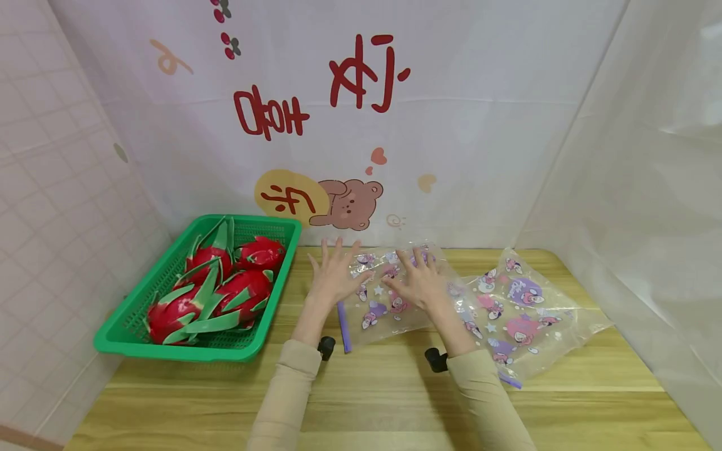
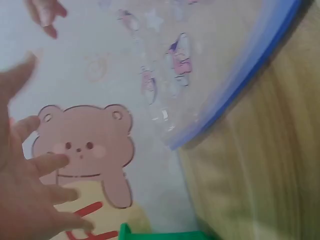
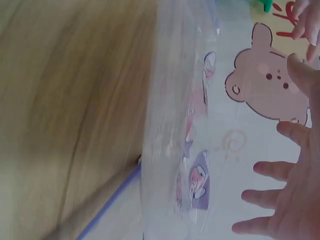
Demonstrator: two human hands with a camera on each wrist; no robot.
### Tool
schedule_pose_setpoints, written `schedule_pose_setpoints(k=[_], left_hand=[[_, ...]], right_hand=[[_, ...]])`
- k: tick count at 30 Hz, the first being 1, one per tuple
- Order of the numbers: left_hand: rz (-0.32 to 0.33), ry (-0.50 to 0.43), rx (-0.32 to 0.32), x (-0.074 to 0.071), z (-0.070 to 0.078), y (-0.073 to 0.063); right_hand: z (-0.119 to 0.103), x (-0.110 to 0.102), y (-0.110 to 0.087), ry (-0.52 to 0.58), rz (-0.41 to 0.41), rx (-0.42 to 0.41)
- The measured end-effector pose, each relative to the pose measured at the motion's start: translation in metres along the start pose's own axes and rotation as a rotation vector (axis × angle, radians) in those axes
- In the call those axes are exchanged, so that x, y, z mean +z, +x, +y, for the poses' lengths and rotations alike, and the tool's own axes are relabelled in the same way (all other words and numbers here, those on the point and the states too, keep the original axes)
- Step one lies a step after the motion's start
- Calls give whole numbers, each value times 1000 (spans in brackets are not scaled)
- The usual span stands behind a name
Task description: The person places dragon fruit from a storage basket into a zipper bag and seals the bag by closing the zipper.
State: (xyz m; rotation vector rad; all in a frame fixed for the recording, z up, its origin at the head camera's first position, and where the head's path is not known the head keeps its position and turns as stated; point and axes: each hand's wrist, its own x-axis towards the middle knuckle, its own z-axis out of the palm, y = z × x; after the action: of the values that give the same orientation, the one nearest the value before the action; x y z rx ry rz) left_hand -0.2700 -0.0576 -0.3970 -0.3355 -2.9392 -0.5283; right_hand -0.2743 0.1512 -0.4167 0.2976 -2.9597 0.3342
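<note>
Two clear plastic zip bags with pink and purple cartoon prints lie on the wooden table. Over the left part of the nearer-to-centre bag, my left hand is held with fingers spread. My right hand, its fingers also spread, is over the same bag's right part. Neither hand grips anything; whether they touch the plastic I cannot tell. A purple zip strip runs along that bag's left edge, seen as a blue-purple band in the left wrist view. The second bag lies to the right, partly beside the first.
On the left stands a green plastic basket with several red dragon fruits in it. A white printed cloth hangs behind the table. A black wrist camera sits at my right wrist, another at my left.
</note>
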Motion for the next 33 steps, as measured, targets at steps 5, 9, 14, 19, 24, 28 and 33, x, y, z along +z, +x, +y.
schedule_pose_setpoints(k=[5, 9, 14, 19, 24, 28, 33], left_hand=[[147, 21, -36, -14, -7, -11], [243, 108, -148, -23, -16, -24], [235, 157, -292, -34, -26, -37], [226, 151, -326, -37, -36, -42], [193, 168, -344, -37, -41, -42], [157, 181, -345, -38, -43, -41], [135, 177, -337, -39, -43, -40]], right_hand=[[-12, 4, 1, -8, 31, -87], [-27, 11, 0, 17, 12, -210], [-52, 24, -2, 47, -49, -300], [-71, 39, -6, 12, -94, -303], [-86, 52, -13, -137, -171, -268], [-93, 59, -17, -246, -191, -221], [-97, 64, -17, -259, -160, -205]])
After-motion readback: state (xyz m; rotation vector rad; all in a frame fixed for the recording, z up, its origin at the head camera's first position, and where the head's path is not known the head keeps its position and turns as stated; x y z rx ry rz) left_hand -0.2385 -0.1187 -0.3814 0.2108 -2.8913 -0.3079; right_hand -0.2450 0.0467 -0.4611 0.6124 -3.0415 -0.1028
